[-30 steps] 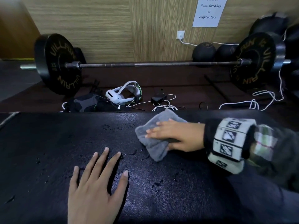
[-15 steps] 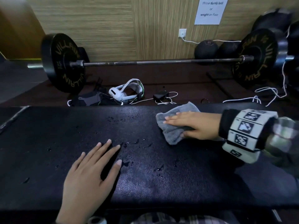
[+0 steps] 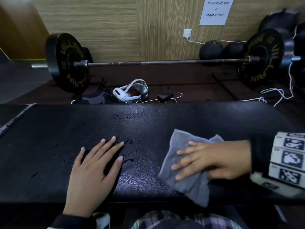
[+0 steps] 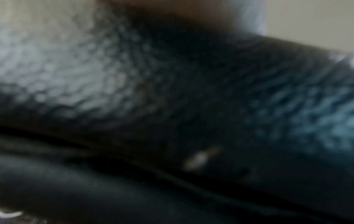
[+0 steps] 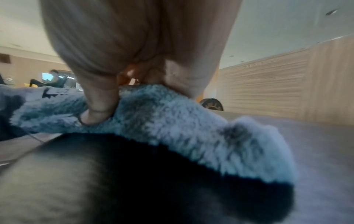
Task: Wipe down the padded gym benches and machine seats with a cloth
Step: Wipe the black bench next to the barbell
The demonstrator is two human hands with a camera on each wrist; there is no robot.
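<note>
Since 0.5 s ago, the right hand (image 3: 212, 160) has dragged the cloth (image 3: 186, 169) from the bench's (image 3: 148, 116) far edge to its near edge. Bench runs left-right; cloth lies diagonally, one corner overhanging. Fingers are spread flat on it, and the right wrist view shows the thumb (image 5: 97, 106) pressing in. Left hand (image 3: 94, 172) lies flat, fingers apart; its wrist view is blurred.
</note>
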